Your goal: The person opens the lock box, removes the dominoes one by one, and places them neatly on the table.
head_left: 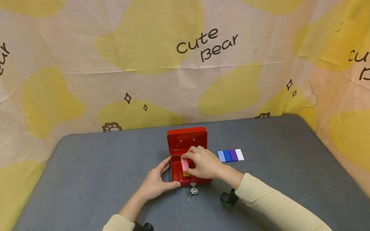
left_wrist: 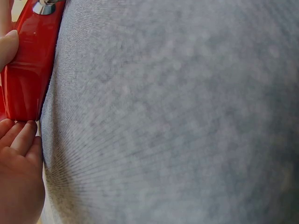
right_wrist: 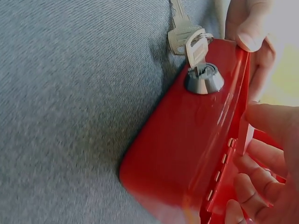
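A red cash box (head_left: 177, 180) stands on the grey table with its lid (head_left: 187, 136) raised at the back. My right hand (head_left: 204, 162) is over the box's interior and pinches a pink rectangular block (head_left: 184, 164) between thumb and fingers. Beneath the pink block, a bit of something yellow (head_left: 186, 174) shows inside the box. My left hand (head_left: 156, 182) holds the box at its left side, thumb at the front left corner. From the front lock (right_wrist: 204, 78) hang keys (right_wrist: 182, 35). My right hand hides much of the box's inside.
To the right of the box several flat blocks lie side by side: light blue (head_left: 221, 156), blue (head_left: 227, 155), purple (head_left: 233, 155) and white (head_left: 239, 154). A printed cloth (head_left: 152, 27) rises behind and beside the grey table (head_left: 276, 198).
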Demonstrator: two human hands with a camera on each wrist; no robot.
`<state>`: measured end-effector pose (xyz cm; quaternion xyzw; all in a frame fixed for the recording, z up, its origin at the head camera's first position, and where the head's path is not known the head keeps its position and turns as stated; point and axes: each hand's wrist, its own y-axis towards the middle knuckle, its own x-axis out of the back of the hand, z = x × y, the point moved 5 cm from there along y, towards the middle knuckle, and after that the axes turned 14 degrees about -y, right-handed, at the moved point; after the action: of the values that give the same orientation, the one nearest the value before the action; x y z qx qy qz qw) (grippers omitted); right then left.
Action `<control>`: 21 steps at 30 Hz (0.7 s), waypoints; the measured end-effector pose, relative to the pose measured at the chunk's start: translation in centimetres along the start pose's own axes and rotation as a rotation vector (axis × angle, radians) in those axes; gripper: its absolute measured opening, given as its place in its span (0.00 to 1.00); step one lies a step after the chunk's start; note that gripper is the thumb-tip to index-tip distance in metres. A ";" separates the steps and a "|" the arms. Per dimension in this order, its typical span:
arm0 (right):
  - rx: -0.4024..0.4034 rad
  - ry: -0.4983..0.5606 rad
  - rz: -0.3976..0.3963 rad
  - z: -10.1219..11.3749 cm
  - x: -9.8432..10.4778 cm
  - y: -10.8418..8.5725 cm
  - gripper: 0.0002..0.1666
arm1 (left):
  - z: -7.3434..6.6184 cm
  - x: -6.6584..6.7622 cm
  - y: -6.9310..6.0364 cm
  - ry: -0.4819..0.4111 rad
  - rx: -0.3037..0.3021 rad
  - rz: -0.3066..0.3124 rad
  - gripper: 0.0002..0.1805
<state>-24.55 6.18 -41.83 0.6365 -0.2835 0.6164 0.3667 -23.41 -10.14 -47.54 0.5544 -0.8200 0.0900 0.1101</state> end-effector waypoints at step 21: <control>0.021 0.011 -0.044 -2.9 1.7 -2.3 0.24 | -0.1 0.1 0.0 0.018 -0.014 -0.004 0.49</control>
<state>-24.24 9.99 -40.45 0.6430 -0.2612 0.6146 0.3750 -23.46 -10.19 -47.43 0.5545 -0.8184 0.0891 0.1214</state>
